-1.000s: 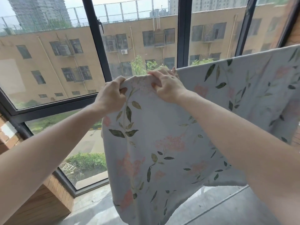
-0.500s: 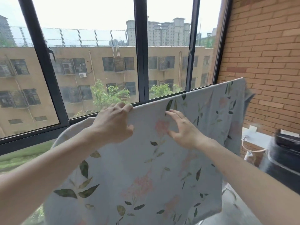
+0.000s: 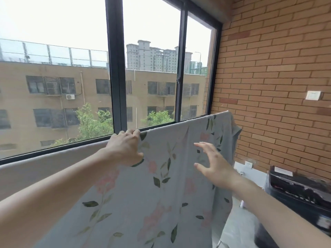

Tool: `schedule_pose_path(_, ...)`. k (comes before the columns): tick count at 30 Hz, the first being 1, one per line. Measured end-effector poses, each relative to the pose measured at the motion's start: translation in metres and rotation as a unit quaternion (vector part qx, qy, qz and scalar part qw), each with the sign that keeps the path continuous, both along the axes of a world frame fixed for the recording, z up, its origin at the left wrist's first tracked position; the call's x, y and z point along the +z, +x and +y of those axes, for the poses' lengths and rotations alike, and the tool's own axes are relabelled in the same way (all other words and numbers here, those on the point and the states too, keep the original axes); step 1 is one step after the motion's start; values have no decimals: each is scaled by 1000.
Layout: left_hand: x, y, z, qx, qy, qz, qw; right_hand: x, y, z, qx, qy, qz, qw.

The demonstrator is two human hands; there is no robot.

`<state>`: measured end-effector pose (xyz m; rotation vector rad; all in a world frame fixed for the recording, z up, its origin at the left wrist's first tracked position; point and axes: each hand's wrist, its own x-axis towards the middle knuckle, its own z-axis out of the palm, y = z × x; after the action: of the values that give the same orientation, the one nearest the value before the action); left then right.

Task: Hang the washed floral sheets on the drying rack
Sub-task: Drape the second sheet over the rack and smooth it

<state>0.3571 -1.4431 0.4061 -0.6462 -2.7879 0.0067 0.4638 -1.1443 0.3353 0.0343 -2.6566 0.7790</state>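
A pale grey floral sheet (image 3: 161, 194) with pink flowers and green leaves hangs spread across the view, its top edge draped over a bar that the cloth hides. My left hand (image 3: 125, 147) grips that top edge, fingers curled over it. My right hand (image 3: 213, 165) hovers just in front of the cloth with fingers spread, holding nothing. The sheet's far end (image 3: 231, 133) bunches in a fold near the brick wall.
A dark-framed window (image 3: 116, 68) stands right behind the sheet. A brick wall (image 3: 277, 68) closes the right side, with a white switch plate (image 3: 313, 95). A dark box-like object (image 3: 300, 188) sits low at the right.
My view has swung right and up. My right hand has let go of the sheet's top edge and opened in front of the cloth. My left hand still grips the top edge.
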Motion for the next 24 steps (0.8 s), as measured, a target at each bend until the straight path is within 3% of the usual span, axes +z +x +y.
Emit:
schedule_pose_path(5, -1, -35, 88, 28, 20, 4, 999, 9, -20, 109, 1, 3, -4, 1000)
schedule_pose_path(14, 0, -77, 215, 17, 4, 4, 1000, 7, -62, 232, -13, -52, 29, 998)
schedule_pose_path(24, 9, -164, 369, -63, 32, -13, 997, 10, -148, 348, -70, -80, 56, 993)
